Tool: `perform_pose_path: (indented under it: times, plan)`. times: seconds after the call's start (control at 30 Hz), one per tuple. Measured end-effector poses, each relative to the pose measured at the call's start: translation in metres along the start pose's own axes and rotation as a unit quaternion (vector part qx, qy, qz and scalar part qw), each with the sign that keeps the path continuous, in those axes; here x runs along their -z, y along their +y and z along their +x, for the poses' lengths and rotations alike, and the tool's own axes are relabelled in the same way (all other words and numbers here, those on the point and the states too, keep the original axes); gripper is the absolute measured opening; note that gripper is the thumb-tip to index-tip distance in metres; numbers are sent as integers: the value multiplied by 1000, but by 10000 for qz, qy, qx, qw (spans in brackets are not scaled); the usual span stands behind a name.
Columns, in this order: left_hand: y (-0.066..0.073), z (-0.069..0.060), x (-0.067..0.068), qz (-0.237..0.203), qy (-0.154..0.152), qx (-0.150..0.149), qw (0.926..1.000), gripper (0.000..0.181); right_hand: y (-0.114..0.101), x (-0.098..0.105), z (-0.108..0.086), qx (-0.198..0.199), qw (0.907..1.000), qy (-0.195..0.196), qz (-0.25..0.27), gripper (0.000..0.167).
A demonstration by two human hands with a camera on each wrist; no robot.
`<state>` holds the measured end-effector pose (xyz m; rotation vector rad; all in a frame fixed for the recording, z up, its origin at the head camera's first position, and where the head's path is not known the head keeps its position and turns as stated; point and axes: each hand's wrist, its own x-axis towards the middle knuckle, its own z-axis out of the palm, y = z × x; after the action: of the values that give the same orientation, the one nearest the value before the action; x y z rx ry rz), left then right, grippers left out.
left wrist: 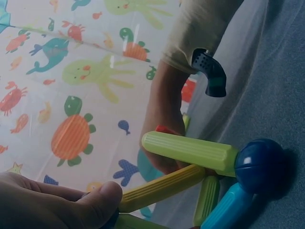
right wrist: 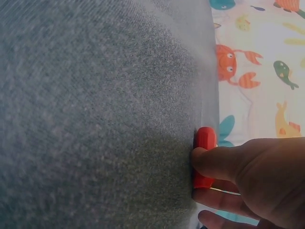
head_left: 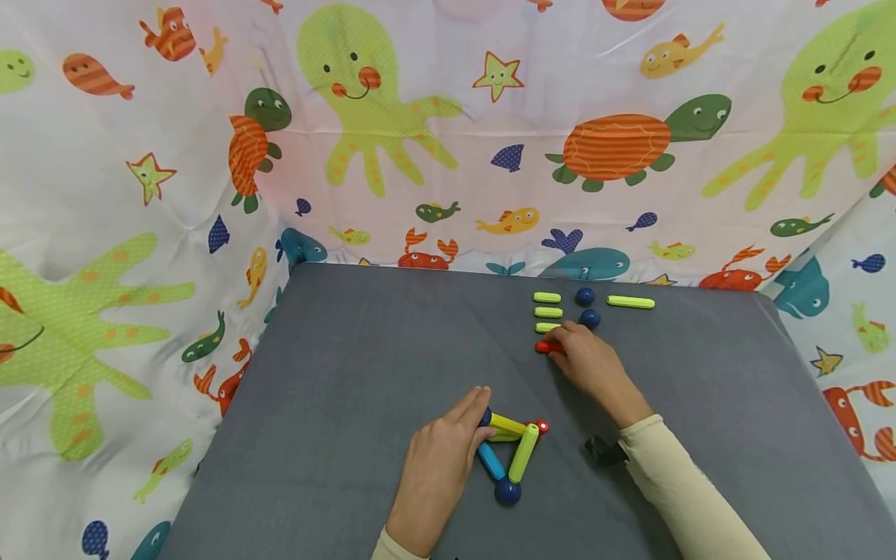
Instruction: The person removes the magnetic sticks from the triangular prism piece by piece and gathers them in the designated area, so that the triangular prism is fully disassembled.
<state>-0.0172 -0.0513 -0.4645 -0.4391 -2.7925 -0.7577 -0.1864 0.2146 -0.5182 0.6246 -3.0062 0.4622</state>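
My right hand point(head_left: 591, 369) pinches a short red magnetic rod point(head_left: 542, 348) between thumb and fingers, low over the table's far part; in the right wrist view the red rod point(right wrist: 206, 139) lies under the thumb. Nearer, my left hand point(head_left: 439, 463) holds a magnetic rod-and-ball structure by a dark blue ball point(head_left: 485, 418) at its left corner, mostly covered by the fingers. The structure joins a yellow rod point(head_left: 507, 424), a lime rod point(head_left: 523, 454), a light blue rod point(head_left: 491, 461) and another dark blue ball point(head_left: 507, 491). In the left wrist view, the thumb touches the yellow rod's point(left wrist: 162, 188) end.
Short lime rods point(head_left: 548, 313) lie in a column just beyond the right hand. Beside them are two loose dark blue balls point(head_left: 585, 296) and a longer lime rod point(head_left: 631, 302). A printed curtain point(head_left: 448, 140) borders the grey table point(head_left: 350, 365).
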Motion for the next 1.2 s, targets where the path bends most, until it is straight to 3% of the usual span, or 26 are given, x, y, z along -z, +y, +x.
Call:
perform_pose_path:
  times: [0.3, 0.5, 0.67, 0.87, 1.0, 1.2]
  plan:
    - [1, 1, 0, -43, -13, 21, 10000, 55, -2, 5, -2, 22, 9999, 110, -76, 31]
    - [0, 1, 1, -56, 0, -2, 10000, 55, -16, 28, -11, 54, 9997, 156, -162, 32]
    - [0, 1, 1, 14, 1, -15, 10000, 55, -40, 57, -33, 558, 9961, -394, 551, 34]
    - [1, 2, 0, 5, 5, -53, 10000, 55, -62, 78, -73, 1250, 9715, -1239, 1584, 33]
    - [1, 2, 1, -22, -74, -15, 10000, 55, -69, 73, -90, 1343, 9615, -1541, 1834, 36]
    - [0, 1, 3, -35, -90, 99, 9999, 54, -74, 48, -97, 1383, 9716, -1128, 1555, 28]
